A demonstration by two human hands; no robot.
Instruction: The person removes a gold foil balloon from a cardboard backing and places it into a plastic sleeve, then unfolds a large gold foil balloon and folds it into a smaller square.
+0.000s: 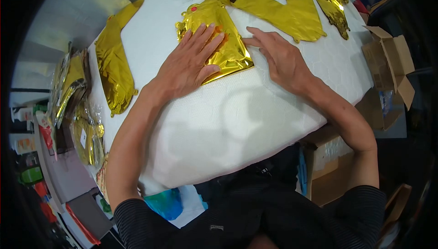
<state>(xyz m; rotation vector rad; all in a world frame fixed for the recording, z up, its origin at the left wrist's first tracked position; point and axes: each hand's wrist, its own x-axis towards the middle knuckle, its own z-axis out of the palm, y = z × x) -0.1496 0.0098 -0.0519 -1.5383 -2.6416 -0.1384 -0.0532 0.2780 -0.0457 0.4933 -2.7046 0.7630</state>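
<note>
A folded gold foil balloon (pixel 228 43) lies flat on the white table (pixel 237 121). My left hand (pixel 189 64) presses on it, palm down, fingers spread. My right hand (pixel 278 57) lies flat just to its right, fingertips at the foil's right edge. Neither hand grips anything. A large gold foil letter A (pixel 283 7) lies farther back, and another gold foil piece (pixel 331 2) sits at the far right.
One more gold foil shape (pixel 114 66) hangs over the table's left edge. Packets of gold foil (pixel 75 103) are stacked at the left. Open cardboard boxes (pixel 388 62) stand at the right, another (pixel 328 157) below the table edge.
</note>
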